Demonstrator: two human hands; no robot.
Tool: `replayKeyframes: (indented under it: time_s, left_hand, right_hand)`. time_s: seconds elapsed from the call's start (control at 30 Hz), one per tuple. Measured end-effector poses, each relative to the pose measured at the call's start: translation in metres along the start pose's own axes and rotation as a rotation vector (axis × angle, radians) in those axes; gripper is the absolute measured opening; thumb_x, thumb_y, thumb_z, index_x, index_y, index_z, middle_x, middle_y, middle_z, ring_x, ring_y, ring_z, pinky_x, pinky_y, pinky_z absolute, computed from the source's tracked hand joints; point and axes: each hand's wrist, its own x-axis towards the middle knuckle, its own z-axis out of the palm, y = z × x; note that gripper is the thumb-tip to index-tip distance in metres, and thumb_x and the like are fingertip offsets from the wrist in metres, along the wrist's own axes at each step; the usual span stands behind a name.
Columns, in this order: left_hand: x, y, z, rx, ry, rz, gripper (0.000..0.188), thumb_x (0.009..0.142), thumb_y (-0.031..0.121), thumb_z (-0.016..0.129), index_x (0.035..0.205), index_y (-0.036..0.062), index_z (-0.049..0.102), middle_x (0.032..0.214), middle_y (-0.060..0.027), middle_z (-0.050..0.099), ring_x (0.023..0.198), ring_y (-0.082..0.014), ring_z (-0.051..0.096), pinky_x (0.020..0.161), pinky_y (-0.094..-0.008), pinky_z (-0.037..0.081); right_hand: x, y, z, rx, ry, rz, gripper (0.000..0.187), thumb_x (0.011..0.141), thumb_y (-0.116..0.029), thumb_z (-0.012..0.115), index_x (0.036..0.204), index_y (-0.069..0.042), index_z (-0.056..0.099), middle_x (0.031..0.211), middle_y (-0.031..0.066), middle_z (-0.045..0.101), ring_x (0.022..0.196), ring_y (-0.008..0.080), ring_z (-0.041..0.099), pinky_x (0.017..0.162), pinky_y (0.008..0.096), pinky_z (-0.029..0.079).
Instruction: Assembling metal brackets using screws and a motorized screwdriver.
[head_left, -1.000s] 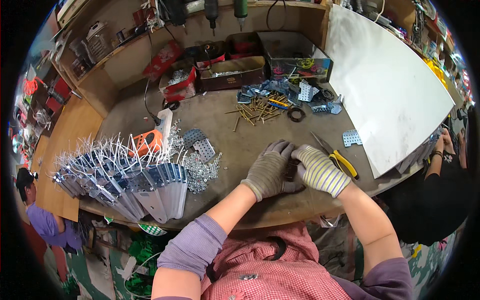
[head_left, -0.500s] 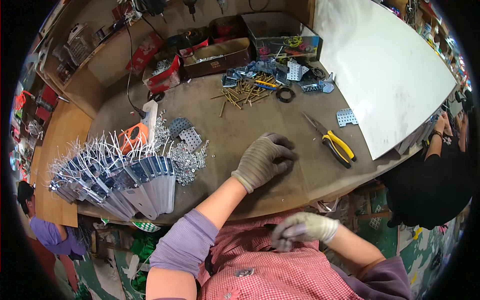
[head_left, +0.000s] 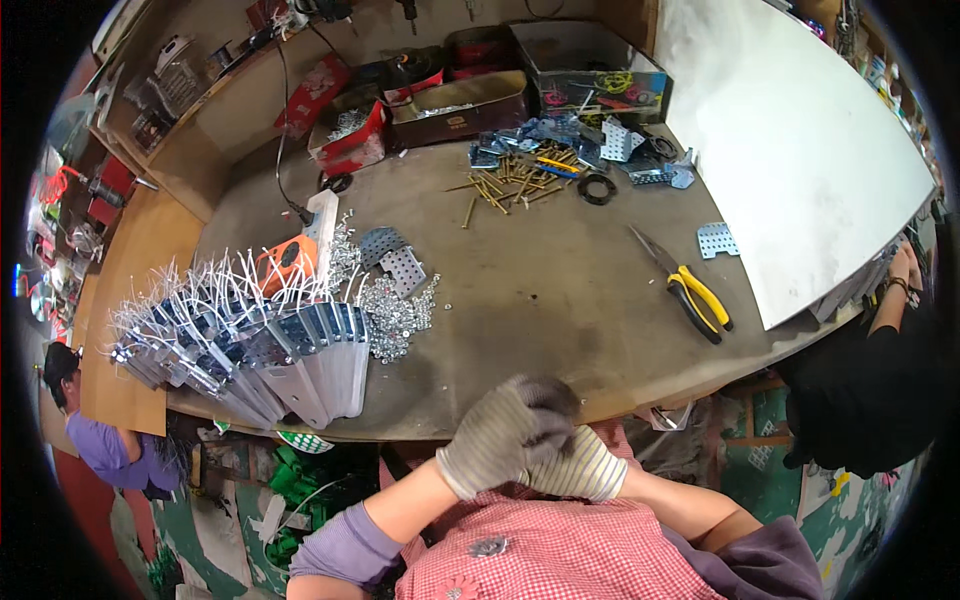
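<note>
My left hand [head_left: 500,438], in a grey striped work glove, is just off the table's front edge, in front of my apron. Its bent fingers are blurred by motion. Against it, partly covered by it, is my right hand [head_left: 585,470] in a pale striped glove; the right fingers are hidden. Whether anything is between the two hands cannot be made out. Farther right on the table lie long-nose pliers [head_left: 682,288] with yellow and black handles. To the left of my hands, a pile of small metal nuts [head_left: 395,318] spreads beside a fanned row of metal brackets [head_left: 300,375] with white ties.
Perforated plates [head_left: 402,270] lie behind the nuts, near an orange box [head_left: 288,262]. Long brass-coloured screws [head_left: 510,185] and a black ring [head_left: 597,189] lie farther back. Open bins [head_left: 460,122] line the back. A white board [head_left: 790,150] covers the right side; a person in black [head_left: 865,390] is beyond.
My left hand has come back from the tabletop toward my body and met my right hand. My right hand has shifted slightly. The view has moved a little.
</note>
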Motion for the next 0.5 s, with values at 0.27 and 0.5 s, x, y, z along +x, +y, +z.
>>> replayKeyframes:
  time_s: [0.27,0.5]
  left_hand:
    - [-0.035,0.021,0.005,-0.227,-0.02,0.024,0.016,0.075,0.014,0.069,0.089,0.0067,0.067,0.097,-0.0102,0.062,0.098,-0.0301,0.058,0.087,-0.0397,0.047]
    - [0.03,-0.032,-0.066,0.561,0.392,-0.551,0.045,0.084,0.034,0.064,0.118,0.0052,0.06,0.124,-0.0202,0.052,0.115,-0.0346,0.049,0.1,-0.0475,0.037]
  right_hand:
    - [-0.012,0.009,0.024,-1.663,0.214,-0.245,0.037,0.096,-0.024,0.047,0.127,-0.004,0.046,0.127,0.0128,0.052,0.118,0.0222,0.052,0.104,0.0364,0.043]
    - [0.009,0.006,0.016,0.155,0.227,0.062,0.047,0.092,-0.01,0.047,0.133,0.013,0.038,0.14,0.0286,0.04,0.135,0.0369,0.035,0.113,0.0493,0.03]
